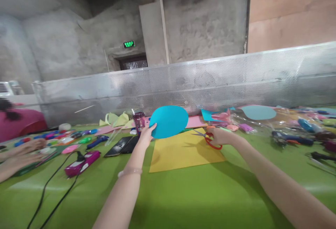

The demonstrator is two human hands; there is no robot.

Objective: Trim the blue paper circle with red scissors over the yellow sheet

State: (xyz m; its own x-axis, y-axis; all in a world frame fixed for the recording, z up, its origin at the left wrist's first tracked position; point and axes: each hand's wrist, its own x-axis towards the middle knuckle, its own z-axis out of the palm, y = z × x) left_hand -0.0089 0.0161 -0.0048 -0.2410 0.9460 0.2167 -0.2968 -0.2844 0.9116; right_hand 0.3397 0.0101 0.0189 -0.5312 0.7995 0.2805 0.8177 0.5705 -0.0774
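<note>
My left hand (149, 133) pinches the left edge of a rounded blue paper piece (170, 121), held up above the table. In my right hand (219, 136) is a pair of scissors (213, 142) with red-orange handles. The blades are parted and point left, apart from the blue paper. Beneath both lies a yellow paper sheet (183, 155), flat on the green table (183, 194). The scissors cast a shadow on it.
On the left are a purple power strip (82, 163) with a black cable, a dark phone-like slab (118, 146) and a lidded drink cup (139, 120). Another person's hands (26, 152) work at far left. Glue guns (291, 138) and plastic bags lie right. A perforated metal barrier (210, 78) stands behind.
</note>
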